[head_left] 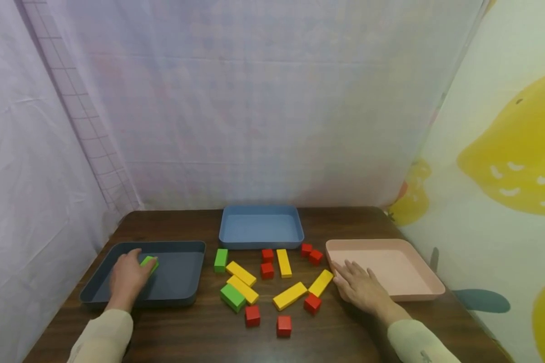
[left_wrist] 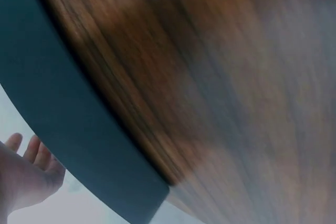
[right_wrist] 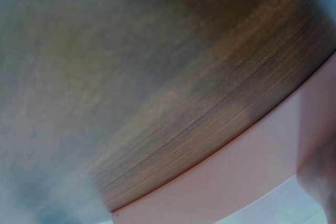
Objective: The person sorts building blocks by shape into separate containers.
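Observation:
My left hand [head_left: 129, 280] is over the dark blue tray [head_left: 179, 272], with a green block [head_left: 146, 261] pinched between thumb and fingers. Part of that block is hidden behind the thumb. In the left wrist view, the left hand [left_wrist: 31, 174] shows past the tray's wall. At the left edge of the pink tray [head_left: 399, 267], my right hand [head_left: 363, 290] lies with its fingers spread and holds nothing. Its fingertips are close to a yellow block [head_left: 320, 283]. Only a blurred bit of the right hand [right_wrist: 320, 177] appears in the right wrist view.
A light blue tray [head_left: 261, 224] stands at the back centre. Between the trays lie several yellow blocks, such as one long block [head_left: 289, 296], several red cubes [head_left: 283, 326], and two green blocks [head_left: 232, 297] on the dark wooden table [head_left: 200, 338]. Curtains hang behind and at both sides.

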Demonstrator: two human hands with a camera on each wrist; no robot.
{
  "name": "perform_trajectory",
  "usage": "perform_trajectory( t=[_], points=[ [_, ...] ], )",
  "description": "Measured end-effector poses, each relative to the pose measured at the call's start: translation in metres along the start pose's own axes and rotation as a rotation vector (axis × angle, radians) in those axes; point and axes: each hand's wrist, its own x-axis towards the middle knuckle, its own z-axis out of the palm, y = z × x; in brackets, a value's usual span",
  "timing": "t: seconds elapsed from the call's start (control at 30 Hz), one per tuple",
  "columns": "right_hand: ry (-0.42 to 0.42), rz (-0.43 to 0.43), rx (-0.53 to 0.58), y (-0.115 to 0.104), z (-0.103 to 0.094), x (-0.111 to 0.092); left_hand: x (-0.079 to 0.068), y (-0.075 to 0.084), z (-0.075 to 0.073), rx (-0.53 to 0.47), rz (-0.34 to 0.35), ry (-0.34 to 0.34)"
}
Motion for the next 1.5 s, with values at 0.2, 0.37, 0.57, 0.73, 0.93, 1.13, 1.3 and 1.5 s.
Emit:
perform_trajectory(
  t=[0.2, 0.37, 0.57, 0.73, 0.93, 1.13, 1.3, 1.5],
  points=[
    [0.005, -0.010, 0.007, -0.001, 0.002, -0.001, -0.002, 0.010, 0.006, -0.062, 0.019, -0.003],
    [-0.002, -0.006, 0.021, -0.002, 0.000, -0.002, -0.003, 0.022, 0.010, -0.099, 0.042, -0.043],
    [0.000, -0.011, 0.011, -0.002, -0.002, -0.001, -0.006, 0.043, 0.018, -0.129, 0.074, -0.064],
    [-0.002, -0.008, 0.011, -0.002, -0.001, 0.000, -0.010, 0.063, 0.029, -0.161, 0.097, -0.069],
    [-0.011, -0.001, 0.018, -0.002, -0.001, 0.000, -0.016, 0.089, 0.046, -0.178, 0.128, -0.048],
    [-0.016, 0.009, 0.022, 0.000, -0.002, -0.002, -0.022, 0.116, 0.066, -0.207, 0.153, -0.040],
    [0.002, 0.001, 0.013, 0.002, -0.002, -0.003, -0.028, 0.135, 0.082, -0.243, 0.143, -0.037],
    [0.003, -0.007, 0.014, 0.001, -0.001, -0.001, -0.033, 0.147, 0.094, -0.261, 0.118, -0.028]
  ],
)
